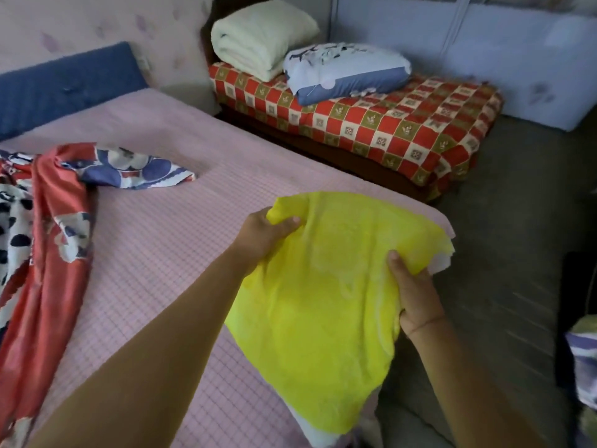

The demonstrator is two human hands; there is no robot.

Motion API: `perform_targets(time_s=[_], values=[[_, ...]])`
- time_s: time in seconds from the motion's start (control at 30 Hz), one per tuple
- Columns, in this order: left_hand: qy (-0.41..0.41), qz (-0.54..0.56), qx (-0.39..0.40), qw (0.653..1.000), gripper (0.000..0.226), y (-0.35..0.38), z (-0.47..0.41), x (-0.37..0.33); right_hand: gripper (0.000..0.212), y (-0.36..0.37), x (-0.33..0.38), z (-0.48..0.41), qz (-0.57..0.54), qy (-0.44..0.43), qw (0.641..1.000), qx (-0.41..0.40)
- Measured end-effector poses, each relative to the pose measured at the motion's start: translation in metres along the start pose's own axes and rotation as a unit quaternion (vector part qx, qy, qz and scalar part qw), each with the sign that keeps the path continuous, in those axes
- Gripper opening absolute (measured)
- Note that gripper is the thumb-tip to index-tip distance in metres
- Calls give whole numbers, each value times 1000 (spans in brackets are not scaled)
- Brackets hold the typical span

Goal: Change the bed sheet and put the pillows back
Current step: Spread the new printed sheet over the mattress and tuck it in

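A bright yellow sheet [326, 286] hangs bunched over the near right corner of the bed. My left hand [263, 236] grips its upper left edge, and my right hand [413, 294] grips its right edge. The bed shows a bare pink checked mattress pad [168, 227]. A red, white and blue flowered sheet [48, 221] lies crumpled along the bed's left side. A blue and white pillow [347, 72] rests on the small side bed.
A small bed with a red checked cover [403, 124] stands to the right, carrying a folded cream blanket [258, 37]. A blue padded headboard [64, 85] backs the bed. Grey floor [517, 237] runs between the beds. Patterned fabric [583, 360] shows at the right edge.
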State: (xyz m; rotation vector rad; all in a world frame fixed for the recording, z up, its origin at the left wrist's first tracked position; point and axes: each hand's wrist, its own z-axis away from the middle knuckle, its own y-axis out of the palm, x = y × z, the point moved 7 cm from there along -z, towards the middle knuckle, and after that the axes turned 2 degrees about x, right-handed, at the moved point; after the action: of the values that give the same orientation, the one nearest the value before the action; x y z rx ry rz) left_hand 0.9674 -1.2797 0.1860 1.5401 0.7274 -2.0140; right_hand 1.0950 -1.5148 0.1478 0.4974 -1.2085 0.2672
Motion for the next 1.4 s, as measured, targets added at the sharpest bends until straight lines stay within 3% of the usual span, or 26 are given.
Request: perform_targets(time_s=[0.13,0.27,0.43,0.5,0.63,0.93,1.4], values=[[-2,6,-9,1000,8,29,-67,-6,112,-17,14,-85,28,1,1000,-5],[-25,-14,-21,999,20,55,-137,9,65,-35,7,-164,55,28,998,-2],[-115,-127,2,985,74,86,-199,58,60,-60,-31,-234,163,103,980,-50],[-146,-137,7,980,96,92,-207,77,69,-65,-40,-249,183,129,971,-80],[-157,-157,-11,975,77,89,-211,91,81,-51,-36,-264,210,131,967,-64],[-127,-152,-53,979,77,46,-179,79,78,30,-30,-239,187,116,975,24],[-116,-141,-99,978,77,-92,4,101,88,137,-66,-51,166,85,979,87]])
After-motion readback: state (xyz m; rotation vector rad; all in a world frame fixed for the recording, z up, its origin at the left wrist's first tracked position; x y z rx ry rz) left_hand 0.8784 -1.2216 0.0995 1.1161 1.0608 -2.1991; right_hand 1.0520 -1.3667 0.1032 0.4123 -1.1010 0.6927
